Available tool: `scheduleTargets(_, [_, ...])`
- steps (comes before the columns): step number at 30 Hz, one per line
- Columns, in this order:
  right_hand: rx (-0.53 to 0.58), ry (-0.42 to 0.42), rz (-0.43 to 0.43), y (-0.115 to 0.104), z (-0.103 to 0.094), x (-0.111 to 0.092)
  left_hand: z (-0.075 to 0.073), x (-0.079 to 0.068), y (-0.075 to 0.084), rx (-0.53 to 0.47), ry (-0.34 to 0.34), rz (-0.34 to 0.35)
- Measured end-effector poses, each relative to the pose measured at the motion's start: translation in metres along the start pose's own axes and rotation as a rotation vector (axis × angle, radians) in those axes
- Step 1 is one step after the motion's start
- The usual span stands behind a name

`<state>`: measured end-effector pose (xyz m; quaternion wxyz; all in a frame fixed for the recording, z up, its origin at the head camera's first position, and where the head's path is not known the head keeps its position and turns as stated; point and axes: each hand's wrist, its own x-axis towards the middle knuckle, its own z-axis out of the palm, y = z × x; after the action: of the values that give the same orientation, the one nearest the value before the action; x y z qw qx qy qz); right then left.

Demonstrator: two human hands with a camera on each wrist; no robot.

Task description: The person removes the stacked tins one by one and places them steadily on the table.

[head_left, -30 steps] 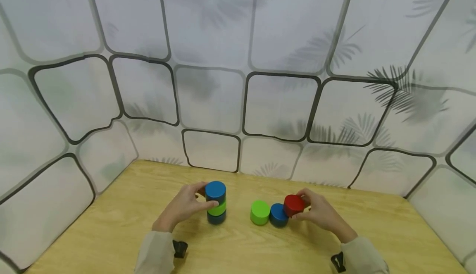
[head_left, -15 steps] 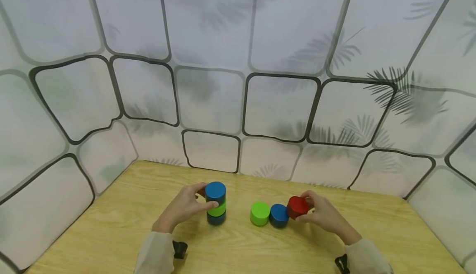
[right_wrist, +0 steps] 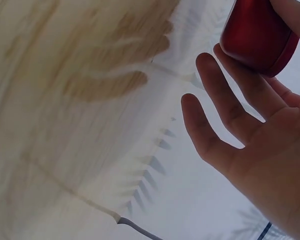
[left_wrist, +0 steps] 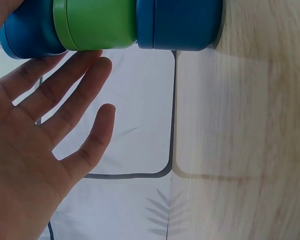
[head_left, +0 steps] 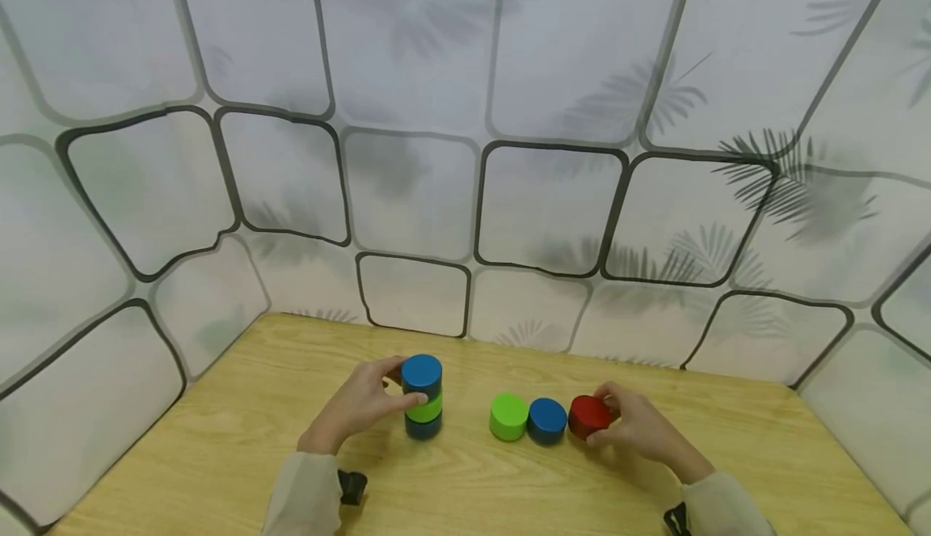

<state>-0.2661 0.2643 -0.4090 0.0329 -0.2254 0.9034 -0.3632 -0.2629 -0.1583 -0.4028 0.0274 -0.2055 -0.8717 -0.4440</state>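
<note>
My left hand (head_left: 364,403) holds a stack of round lidded tins, thumb in front and fingers behind. From the top these are a blue tin (head_left: 422,373), a green tin (head_left: 425,407) and a dark blue tin (head_left: 423,426) standing on the table. In the left wrist view the green tin (left_wrist: 97,25) sits between both blue ones. My right hand (head_left: 640,424) pinches a red tin (head_left: 590,417) between thumb and fingers. The right wrist view shows this red tin (right_wrist: 260,37) tilted; whether it touches the table I cannot tell.
Between my hands a bright green tin (head_left: 508,417) and a blue tin (head_left: 546,421) stand side by side on the wooden table (head_left: 465,487). Behind the table rises a pale patterned backdrop (head_left: 414,196), which also closes off both sides.
My right hand has moved the red tin to the right and down, from above the blue tin's edge to beside it. My left hand and its stack have stayed put.
</note>
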Motion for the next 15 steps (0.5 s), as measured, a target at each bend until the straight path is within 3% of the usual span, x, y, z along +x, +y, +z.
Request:
scheduleTargets(7, [0.013, -0.049, 0.018, 0.0031, 0.0023, 0.0024, -0.0001, 0.0003, 0.0006, -0.001, -0.002, 0.001])
scheduleTargets(15, [-0.015, -0.05, -0.005, 0.0054, 0.0054, 0.0031, -0.0002, 0.0007, 0.0003, -0.013, -0.007, -0.006])
